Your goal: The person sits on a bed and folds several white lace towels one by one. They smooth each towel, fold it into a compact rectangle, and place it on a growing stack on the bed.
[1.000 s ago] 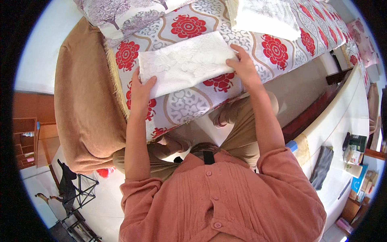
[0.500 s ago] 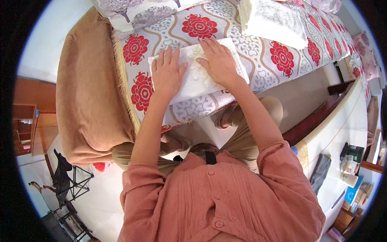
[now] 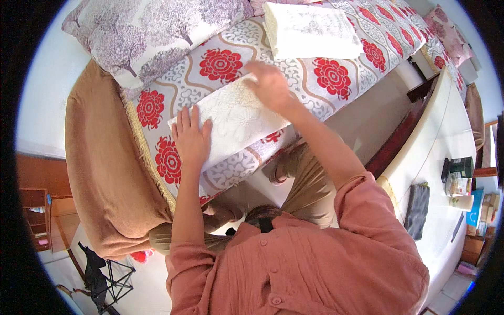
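Observation:
A white folded cloth with a raised flower pattern lies flat on the patterned sofa cover, close to its front edge. My left hand rests on the cloth's left end, palm down, fingers stretched out. At its far right corner is my right hand, its fingers smeared by motion. Whether those fingers pinch the cloth's edge or only brush over it cannot be made out. Farther back, a second folded white cloth stack sits apart from both hands.
A tree-print cushion lies behind the cloth. The brown-covered armrest bounds the left side. At the right stands a white table with a dark folded item and small containers. A black folding frame is on the floor.
My right hand has lifted off the cloth's middle to its far right corner, its fingers no longer spread flat. My left hand stays flat on the cloth. The view has shifted.

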The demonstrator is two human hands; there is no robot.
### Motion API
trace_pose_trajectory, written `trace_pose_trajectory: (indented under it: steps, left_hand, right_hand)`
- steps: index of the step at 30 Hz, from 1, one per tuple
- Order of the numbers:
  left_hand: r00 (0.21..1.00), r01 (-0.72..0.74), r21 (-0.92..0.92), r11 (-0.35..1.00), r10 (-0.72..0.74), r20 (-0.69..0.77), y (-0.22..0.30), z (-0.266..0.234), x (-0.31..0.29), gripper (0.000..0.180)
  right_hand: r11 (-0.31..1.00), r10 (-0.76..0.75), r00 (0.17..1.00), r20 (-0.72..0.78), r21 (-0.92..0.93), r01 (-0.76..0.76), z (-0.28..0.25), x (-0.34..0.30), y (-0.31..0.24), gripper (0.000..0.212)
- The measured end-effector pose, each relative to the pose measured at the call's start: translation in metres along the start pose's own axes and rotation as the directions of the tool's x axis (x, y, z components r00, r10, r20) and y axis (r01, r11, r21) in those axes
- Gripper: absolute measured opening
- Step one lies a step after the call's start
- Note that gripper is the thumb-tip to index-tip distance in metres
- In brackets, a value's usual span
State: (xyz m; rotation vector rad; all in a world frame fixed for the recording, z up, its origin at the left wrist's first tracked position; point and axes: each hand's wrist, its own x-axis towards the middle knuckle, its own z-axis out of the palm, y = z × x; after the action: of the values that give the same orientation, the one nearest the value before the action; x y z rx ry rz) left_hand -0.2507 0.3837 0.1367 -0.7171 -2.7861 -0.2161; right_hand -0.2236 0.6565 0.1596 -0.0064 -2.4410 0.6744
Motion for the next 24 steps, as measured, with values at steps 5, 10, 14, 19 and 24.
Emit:
trace_pose_trajectory:
  steps: [5, 10, 14, 19, 24]
  left_hand:
    - [1.0, -0.001, -0.016, 1.0, 0.001, -0.011, 0.007, -0.006, 0.002, 0.058]
    - [1.0, -0.004, -0.053, 0.999, 0.002, -0.022, 0.01, -0.007, 0.005, 0.057]
    - [1.0, 0.025, -0.071, 0.997, -0.025, 0.011, 0.01, -0.009, 0.003, 0.057]
    - [0.999, 0.039, -0.071, 0.997, -0.038, 0.017, 0.009, -0.01, 0.005, 0.056]
    - [1.0, 0.008, -0.06, 0.998, -0.007, 0.021, 0.011, -0.008, 0.009, 0.055]
  right_hand:
    - [0.987, -0.004, 0.936, -0.353, -0.152, -0.053, -0.068, 0.08, 0.057, 0.037]
    - [0.926, 0.021, 0.986, -0.166, -0.368, -0.082, -0.07, 0.128, 0.114, 0.054]
    - [0.793, 0.026, 0.966, 0.256, -0.593, 0.136, -0.023, 0.094, 0.132, 0.061]
    - [0.895, 0.272, 0.9, 0.34, -0.433, -0.107, -0.06, 0.161, 0.129, 0.063]
    - [0.794, 0.151, 0.966, 0.209, -0.608, 0.007, -0.017, 0.139, 0.174, 0.066]
